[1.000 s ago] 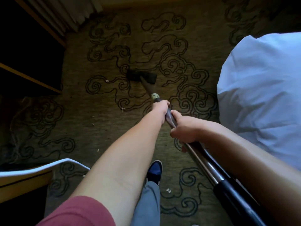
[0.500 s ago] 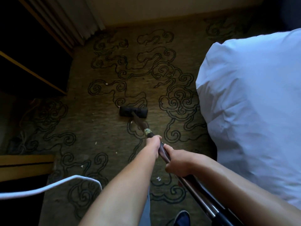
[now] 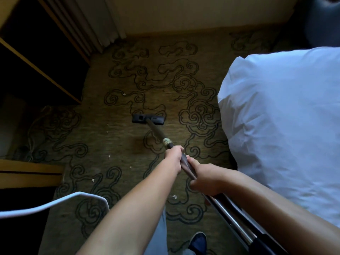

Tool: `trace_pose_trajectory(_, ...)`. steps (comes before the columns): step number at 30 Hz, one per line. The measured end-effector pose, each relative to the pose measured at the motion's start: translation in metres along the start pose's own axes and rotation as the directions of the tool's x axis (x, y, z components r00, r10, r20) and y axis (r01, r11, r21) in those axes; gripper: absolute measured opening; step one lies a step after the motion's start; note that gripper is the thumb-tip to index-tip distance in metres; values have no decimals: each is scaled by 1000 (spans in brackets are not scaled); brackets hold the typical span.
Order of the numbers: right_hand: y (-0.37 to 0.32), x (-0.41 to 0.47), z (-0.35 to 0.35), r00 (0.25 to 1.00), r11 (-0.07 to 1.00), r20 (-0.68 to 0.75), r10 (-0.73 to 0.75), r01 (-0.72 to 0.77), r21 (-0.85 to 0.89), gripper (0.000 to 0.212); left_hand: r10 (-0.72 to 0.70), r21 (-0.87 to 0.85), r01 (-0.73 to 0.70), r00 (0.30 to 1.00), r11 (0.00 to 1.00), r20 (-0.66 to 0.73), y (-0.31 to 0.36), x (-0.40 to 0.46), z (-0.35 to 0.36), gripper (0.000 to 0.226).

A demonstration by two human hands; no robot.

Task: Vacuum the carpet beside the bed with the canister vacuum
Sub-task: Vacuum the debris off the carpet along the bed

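From the head view, your left hand point(image 3: 174, 157) grips the wand point(image 3: 159, 134) with its fingers curled round it, and your right hand point(image 3: 203, 178) grips the same wand just behind it, fingers wrapped under the tube. The head point(image 3: 148, 119) lies flat on the carpet point(image 3: 114, 137), well ahead of your fingers, with the bed point(image 3: 287, 129) to their right.

Several pale scraps point(image 3: 174, 196) lie on the carpet to the left of your fingers and below them, nearer your shoe point(image 3: 198, 240). If you keep working only the strip ahead, you will likely leave them. One more speck sits beyond the head, up and to the left.

A white cord point(image 3: 60, 201) loops across the lower left, well apart from your fingers. It could be sucked up or snagged if you sweep the head back that way, so steer round it.

The duvet hangs close on the right of your fingers; a stroke angled that way may catch the fabric. Dark shelving point(image 3: 40, 70) and a wooden ledge point(image 3: 31, 172) close in the left side, and a curtain point(image 3: 92, 24) hangs far ahead to the left. The canister itself is out of sight.
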State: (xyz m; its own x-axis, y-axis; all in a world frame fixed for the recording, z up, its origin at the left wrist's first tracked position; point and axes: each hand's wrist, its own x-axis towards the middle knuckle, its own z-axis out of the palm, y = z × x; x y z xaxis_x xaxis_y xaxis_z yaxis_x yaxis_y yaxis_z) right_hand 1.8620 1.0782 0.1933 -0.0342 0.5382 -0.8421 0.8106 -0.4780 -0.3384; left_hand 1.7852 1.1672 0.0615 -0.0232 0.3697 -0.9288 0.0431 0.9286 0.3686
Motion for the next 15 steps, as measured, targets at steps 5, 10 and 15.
trace_pose_trajectory(5,-58,49,-54,996,1000,-94,-2,0,-16,91,129,47,-129,992,991,9,96,24,-10,36)
trace_pose_trajectory(10,-123,132,-111,993,990,-115,19,-3,140,90,179,128,-171,982,977,-53,198,93,-31,48)
trace_pose_trajectory(15,-186,226,-174,993,995,-119,20,-8,97,86,165,146,-153,983,977,-79,299,168,-54,45)
